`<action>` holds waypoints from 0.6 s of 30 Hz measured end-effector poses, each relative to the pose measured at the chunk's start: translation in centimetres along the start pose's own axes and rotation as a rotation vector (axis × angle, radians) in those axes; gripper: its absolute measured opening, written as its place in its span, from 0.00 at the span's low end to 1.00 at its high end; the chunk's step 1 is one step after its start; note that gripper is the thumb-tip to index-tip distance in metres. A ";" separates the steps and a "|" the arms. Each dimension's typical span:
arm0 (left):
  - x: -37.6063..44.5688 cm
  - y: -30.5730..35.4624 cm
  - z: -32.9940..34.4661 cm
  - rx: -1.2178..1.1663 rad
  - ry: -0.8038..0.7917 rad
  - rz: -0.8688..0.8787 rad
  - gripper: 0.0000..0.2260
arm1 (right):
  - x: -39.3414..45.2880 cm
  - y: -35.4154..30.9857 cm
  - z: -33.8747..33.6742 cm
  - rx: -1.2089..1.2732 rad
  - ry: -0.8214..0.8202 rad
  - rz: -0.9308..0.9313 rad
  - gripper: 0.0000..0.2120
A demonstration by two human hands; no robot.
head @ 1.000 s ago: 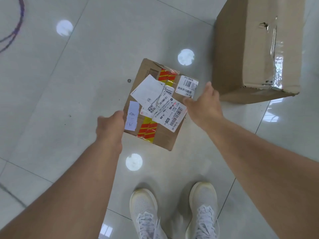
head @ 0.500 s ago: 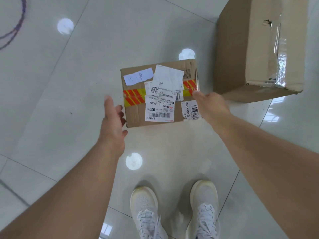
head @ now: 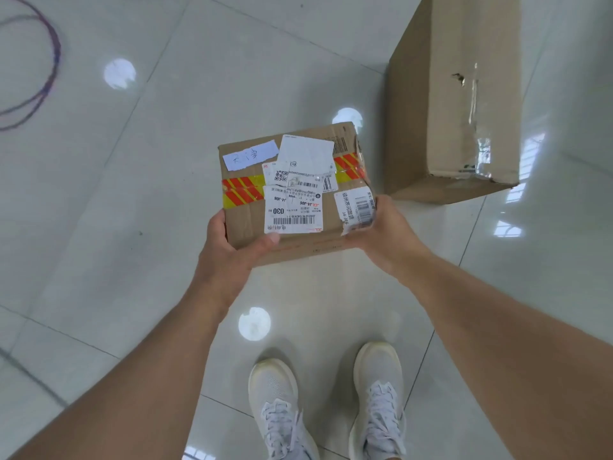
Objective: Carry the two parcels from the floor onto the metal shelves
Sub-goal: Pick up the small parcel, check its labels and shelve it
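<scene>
Both hands clamp the small box (head: 295, 190) at frame centre: left hand (head: 229, 250) on its near-left corner, thumb over the top edge, right hand (head: 384, 227) on its near-right corner, fingers wrapped past the torn label (head: 356, 207). Box seems lifted off the floor (head: 132, 200), above the shoes (head: 326, 406); exact height unclear. Looks light, judged from the easy corner hold with no visible strain. Cardboard is stiff enough to take side pressure, taped shut with red-yellow tape (head: 242, 190). Labels are glossy and peeling, so poor spots for grip; bare cardboard sides or underside are better. Big box (head: 454, 104) sits upper right on the floor, dented and punctured on its taped face; likely heavier, wants hands under the bottom edges. Shelves not in view. Purple cable (head: 43, 78) lies upper left.
</scene>
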State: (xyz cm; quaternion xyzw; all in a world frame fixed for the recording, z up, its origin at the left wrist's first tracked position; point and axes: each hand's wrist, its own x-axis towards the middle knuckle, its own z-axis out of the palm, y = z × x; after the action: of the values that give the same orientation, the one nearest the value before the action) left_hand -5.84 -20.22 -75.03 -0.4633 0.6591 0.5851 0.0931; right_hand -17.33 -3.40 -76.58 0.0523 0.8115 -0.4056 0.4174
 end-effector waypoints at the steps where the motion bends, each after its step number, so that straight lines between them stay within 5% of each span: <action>1: -0.6 0.6 -0.1 0.026 0.001 0.014 0.30 | -0.8 -0.3 -0.4 0.006 0.026 -0.007 0.18; 18: -13.7 15.3 -3.3 0.376 -0.055 0.321 0.32 | -19.0 -8.0 -8.7 0.066 0.287 -0.097 0.19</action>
State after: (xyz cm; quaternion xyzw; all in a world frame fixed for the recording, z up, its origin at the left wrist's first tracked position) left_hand -7.82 -17.93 -54.45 -0.3111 0.8186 0.4720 0.1017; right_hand -13.97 2.20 -55.22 0.0841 0.8507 -0.4401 0.2750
